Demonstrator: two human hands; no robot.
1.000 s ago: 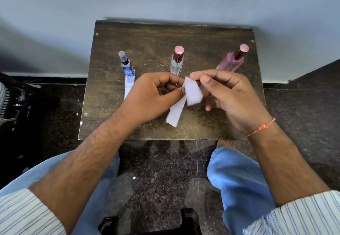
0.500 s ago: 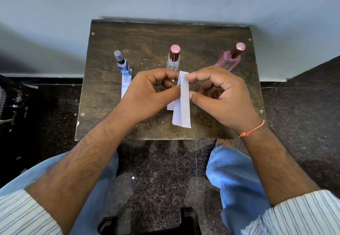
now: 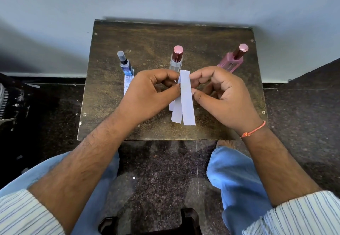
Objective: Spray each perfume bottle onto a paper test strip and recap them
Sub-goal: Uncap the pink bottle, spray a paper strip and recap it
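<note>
Both hands pinch paper strips (image 3: pixel 185 98) between them: left hand (image 3: pixel 147 95), right hand (image 3: pixel 223 95) | strips light, floppy, best held near top edge | capped bottles (image 3: pixel 177 58) just beyond fingers on table (image 3: pixel 103 87)

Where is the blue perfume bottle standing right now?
In the head view, the blue perfume bottle stands capped on the left part of the small table, left of the clear bottle, with a paper strip lying just in front of it.

Three upright bottles (image 3: pixel 177 58) behind strips (image 3: pixel 186 98)
</note>
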